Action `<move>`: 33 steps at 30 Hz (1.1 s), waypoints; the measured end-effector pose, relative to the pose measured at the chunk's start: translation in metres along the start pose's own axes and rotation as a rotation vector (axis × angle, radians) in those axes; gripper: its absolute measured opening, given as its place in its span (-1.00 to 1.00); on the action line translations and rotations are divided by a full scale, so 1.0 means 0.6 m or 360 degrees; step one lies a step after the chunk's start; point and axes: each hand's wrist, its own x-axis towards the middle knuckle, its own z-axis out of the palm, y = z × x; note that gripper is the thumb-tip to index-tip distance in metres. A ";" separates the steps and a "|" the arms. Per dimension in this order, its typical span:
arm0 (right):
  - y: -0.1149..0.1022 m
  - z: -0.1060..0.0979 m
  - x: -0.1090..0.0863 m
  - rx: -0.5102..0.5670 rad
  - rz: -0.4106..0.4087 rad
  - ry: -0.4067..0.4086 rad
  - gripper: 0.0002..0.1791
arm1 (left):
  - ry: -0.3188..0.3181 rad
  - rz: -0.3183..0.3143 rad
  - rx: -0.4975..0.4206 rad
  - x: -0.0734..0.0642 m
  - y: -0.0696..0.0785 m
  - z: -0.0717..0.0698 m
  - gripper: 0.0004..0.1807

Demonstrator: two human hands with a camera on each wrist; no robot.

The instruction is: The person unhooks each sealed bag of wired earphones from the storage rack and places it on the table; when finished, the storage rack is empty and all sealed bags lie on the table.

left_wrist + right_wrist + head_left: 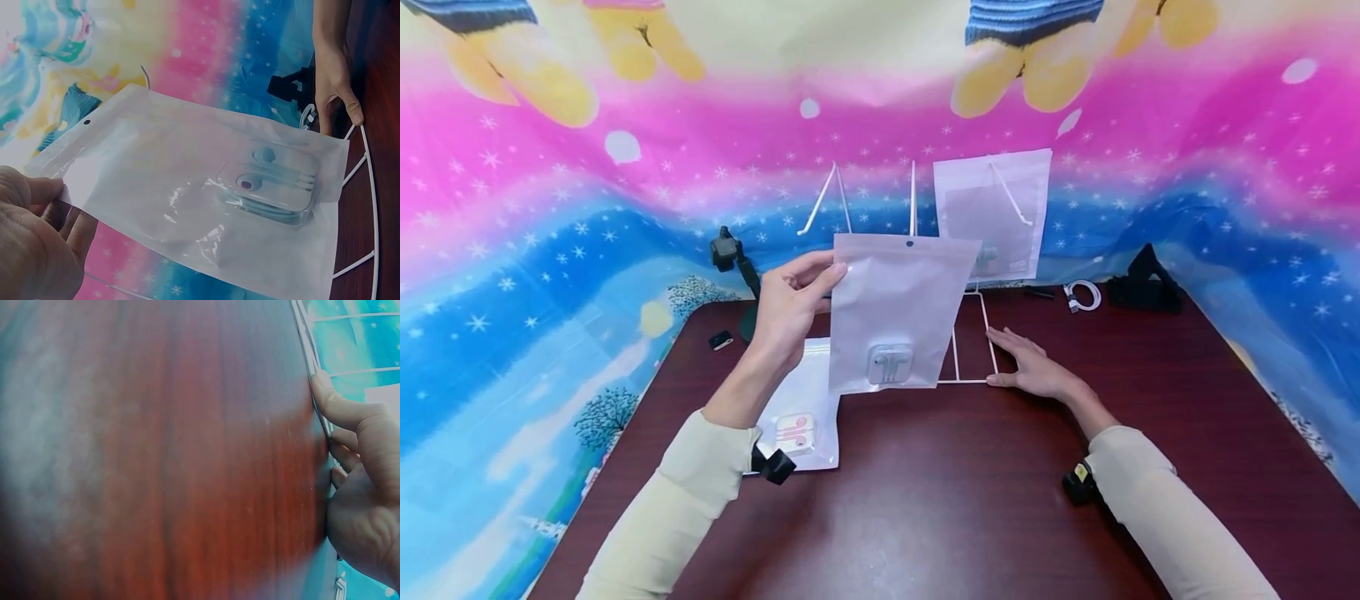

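My left hand [792, 304] pinches the upper left edge of a pale zip bag [898, 292] between thumb and fingers. The bag stands upright before the white wire rack, its small hang hole at the top. A clear case of earphones [890, 364] shows at its bottom. My right hand [1032, 362] rests against the right side of the rack's base [967, 382], thumb at the front corner and fingers along the side wire. Behind, on the rack's right hook [1011, 196], hangs another bag [951, 187]. The held bag hides much of the rack.
A bag with pink-and-white earphones [795, 432] lies on the table beneath my left forearm. At the back right are a coiled white cable [1082, 297] and a black stand [1146, 287]. Another dark stand [727, 250] stands at the back left, near a small black object [720, 340].
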 end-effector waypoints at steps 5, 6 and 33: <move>-0.002 0.001 -0.001 0.0012 0.0004 -0.0003 -0.02 | -0.0031 0.0012 -0.0075 -0.018 0.005 -0.017 -0.62; -0.002 0.001 -0.001 0.0016 0.0000 -0.0003 -0.02 | -0.0032 0.0005 -0.0074 -0.023 0.004 -0.022 -0.62; -0.002 0.001 0.000 0.0004 0.0020 -0.0017 0.01 | 0.0398 -0.0041 -0.0498 -0.102 -0.024 -0.208 -0.88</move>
